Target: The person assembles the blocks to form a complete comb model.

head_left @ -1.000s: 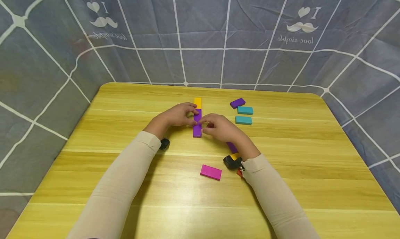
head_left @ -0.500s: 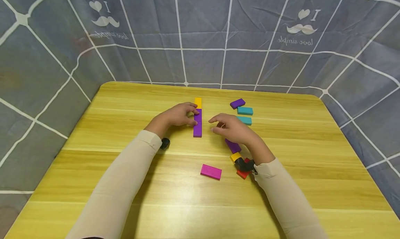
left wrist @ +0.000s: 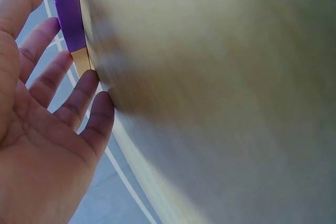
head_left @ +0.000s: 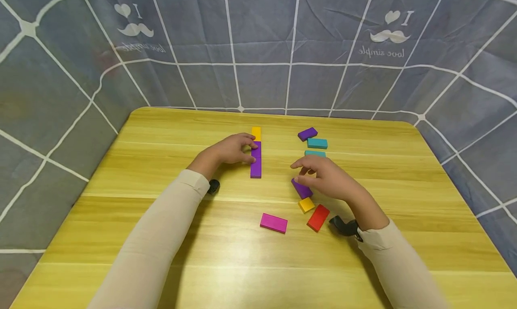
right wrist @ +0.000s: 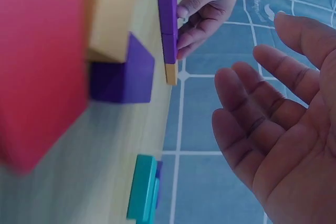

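Note:
A straight row of flat blocks lies on the table: a yellow block at the far end, then a purple block and a nearer purple block, end to end. My left hand is at the row's left side, relaxed fingers spread along it. In the left wrist view its fingertips touch or nearly touch the purple blocks. My right hand, loosely curved, holds nothing; the right wrist view shows its bare palm. It hovers over a loose purple block, partly covering it.
Right of the row lie another purple block, a teal block and a second teal block, partly hidden by my right hand. Nearer me are a small yellow block, a red block and a pink block on the wooden table.
My right hand has moved away from the purple blocks in the row, rightward and toward me, uncovering the red and small yellow blocks. My left hand has stayed by the row.

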